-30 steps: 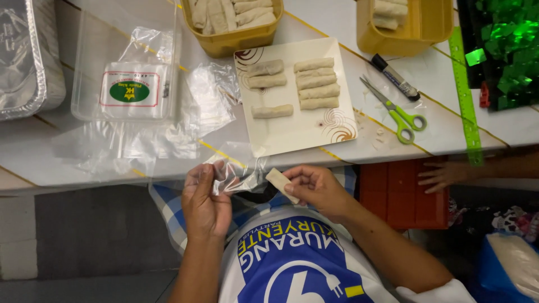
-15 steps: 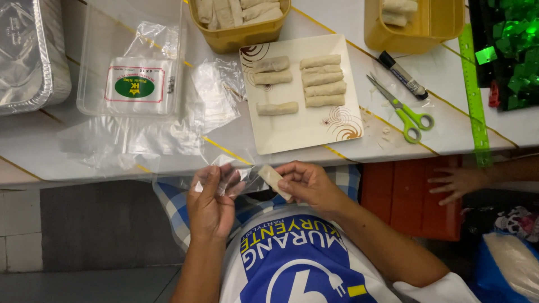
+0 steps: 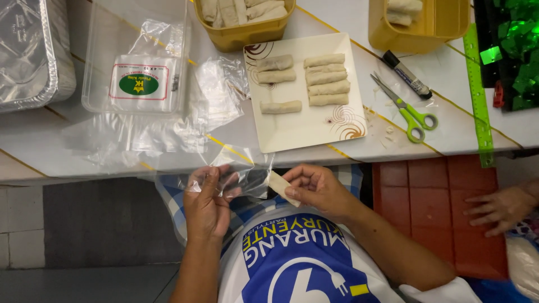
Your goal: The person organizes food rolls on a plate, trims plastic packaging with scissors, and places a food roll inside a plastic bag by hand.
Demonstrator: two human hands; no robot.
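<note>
So here's the view from the head cam: my left hand [image 3: 209, 203] is pinching open a small clear plastic bag [image 3: 242, 174] just below the counter edge, and my right hand [image 3: 319, 189] is closed around a pale rolled spring roll [image 3: 282, 188], its tip right at the bag's mouth. Both sit over my lap, not on the counter.

Handling-wise, I'd say the roll is light but soft and a bit fragile, so a gentle grip near the back end with fingertips looks right, not a squeeze in the middle. The bag is flimsy and slippery, probably clingy too, so it's best held by the rim on both sides.

On the white marbled counter [image 3: 67, 151] there's a square white plate with brown swirls [image 3: 306, 132] carrying more rolls in two columns, two yellow plastic tubs [image 3: 242, 35] with more rolls, a clear tray holding a pack of bags [image 3: 137, 84], loose bags beside it, green-handled scissors [image 3: 407, 109], a black marker [image 3: 407, 74], a green ruler [image 3: 477, 95] and a foil tray [image 3: 31, 53]. Another person's hand [image 3: 499, 205] rests on a red stool, well apart. Tiled floor below.
</note>
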